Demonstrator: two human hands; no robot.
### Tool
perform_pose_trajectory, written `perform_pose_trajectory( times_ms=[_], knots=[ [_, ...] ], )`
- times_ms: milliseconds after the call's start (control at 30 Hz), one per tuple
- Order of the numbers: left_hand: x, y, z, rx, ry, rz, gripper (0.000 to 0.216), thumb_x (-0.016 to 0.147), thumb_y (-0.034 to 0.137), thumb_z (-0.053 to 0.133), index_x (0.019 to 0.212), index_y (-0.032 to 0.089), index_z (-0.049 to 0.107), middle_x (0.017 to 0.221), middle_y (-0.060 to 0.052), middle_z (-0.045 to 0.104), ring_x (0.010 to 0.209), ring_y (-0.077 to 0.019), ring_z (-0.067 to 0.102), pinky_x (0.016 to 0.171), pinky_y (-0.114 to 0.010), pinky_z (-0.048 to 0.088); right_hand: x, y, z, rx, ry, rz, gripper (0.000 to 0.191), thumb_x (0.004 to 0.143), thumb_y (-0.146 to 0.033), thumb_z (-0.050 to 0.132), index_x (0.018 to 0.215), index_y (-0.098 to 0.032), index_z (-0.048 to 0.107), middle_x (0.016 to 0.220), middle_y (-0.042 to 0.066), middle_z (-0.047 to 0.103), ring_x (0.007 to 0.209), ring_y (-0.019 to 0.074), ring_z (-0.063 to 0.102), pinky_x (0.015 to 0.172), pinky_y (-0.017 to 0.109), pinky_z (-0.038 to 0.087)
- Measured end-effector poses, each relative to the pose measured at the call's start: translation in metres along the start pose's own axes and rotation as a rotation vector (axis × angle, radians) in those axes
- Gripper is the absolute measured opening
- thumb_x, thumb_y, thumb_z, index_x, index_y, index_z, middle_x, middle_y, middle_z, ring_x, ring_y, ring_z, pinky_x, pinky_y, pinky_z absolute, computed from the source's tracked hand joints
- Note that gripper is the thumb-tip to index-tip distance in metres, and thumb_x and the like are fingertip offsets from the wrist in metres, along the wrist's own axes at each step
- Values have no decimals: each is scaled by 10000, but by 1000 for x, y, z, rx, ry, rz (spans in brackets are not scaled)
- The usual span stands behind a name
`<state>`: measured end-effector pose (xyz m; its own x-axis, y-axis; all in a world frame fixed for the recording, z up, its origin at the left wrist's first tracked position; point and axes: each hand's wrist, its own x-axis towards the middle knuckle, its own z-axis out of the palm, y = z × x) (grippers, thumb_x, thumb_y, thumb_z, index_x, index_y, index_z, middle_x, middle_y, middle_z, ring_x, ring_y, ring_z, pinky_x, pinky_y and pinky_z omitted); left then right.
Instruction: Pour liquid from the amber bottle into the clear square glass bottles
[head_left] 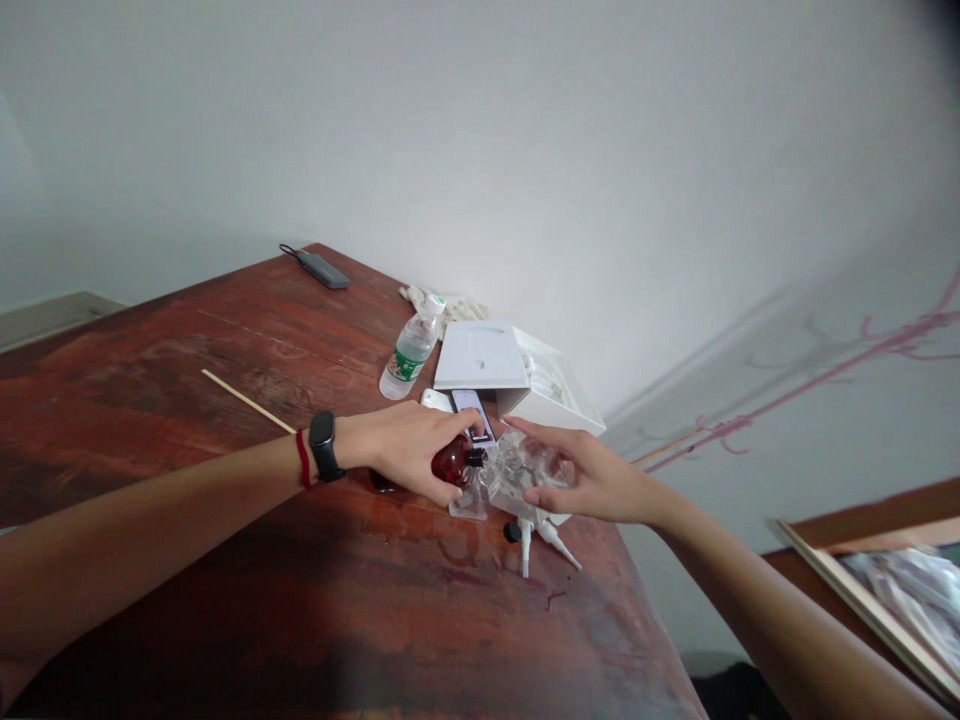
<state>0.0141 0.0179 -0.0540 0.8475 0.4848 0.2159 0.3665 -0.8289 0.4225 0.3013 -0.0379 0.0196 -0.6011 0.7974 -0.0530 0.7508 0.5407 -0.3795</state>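
My left hand (411, 447) is wrapped over a dark red-brown bottle (452, 462). The bottle lies tilted, its black threaded neck pointing right, with no cap on it. Over a cluster of clear, transparent pieces (517, 470) is my right hand (581, 475), thumb and forefinger spread apart on either side; whether it touches them is hard to see. Just below lie a small black cap (512, 532) and two white nozzle-like tips (540, 545). A flat clear piece (469, 503) sits under the bottle's neck.
Behind the hands are a phone (472, 415), an open white box (480, 357) and a water bottle with a green label (411, 350). A wooden stick (247, 402) and a grey device (322, 268) lie left on the table (337, 620). Wet marks show near the front.
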Motion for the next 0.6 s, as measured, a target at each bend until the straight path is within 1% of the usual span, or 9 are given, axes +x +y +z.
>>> perform_pose_trajectory(
  times_ms=[167,267,500,600],
  knots=[
    [0,1,-1,-4,-9,2,725,834,529,767,1417,220,467,1073,-71,779,903,-314,762,714,-333,512,0,-2,-2,-12,-13,3,846,895,-532,785,1621,-202,501,1302,121,784,1027,272,767,953,432,625],
    [0,0,0,-5,-6,0,727,828,532,777,1409,224,468,1062,-66,778,897,-313,763,712,-330,514,0,-3,-2,-19,-10,-10,839,897,-535,781,1623,-222,500,1302,111,785,1042,267,765,962,426,622],
    [0,1,0,4,2,3,715,826,509,779,1403,223,467,1037,-60,774,891,-314,761,697,-328,505,1,-4,-3,-5,-16,-4,831,897,-518,791,1622,-232,503,1264,91,793,987,247,760,933,406,624],
    [-1,1,-1,2,3,3,718,823,511,782,1401,227,466,1036,-59,773,891,-316,762,695,-329,506,1,-5,-4,5,-23,-7,831,898,-516,793,1627,-250,496,1290,84,786,1023,253,757,957,409,617]
  ],
)
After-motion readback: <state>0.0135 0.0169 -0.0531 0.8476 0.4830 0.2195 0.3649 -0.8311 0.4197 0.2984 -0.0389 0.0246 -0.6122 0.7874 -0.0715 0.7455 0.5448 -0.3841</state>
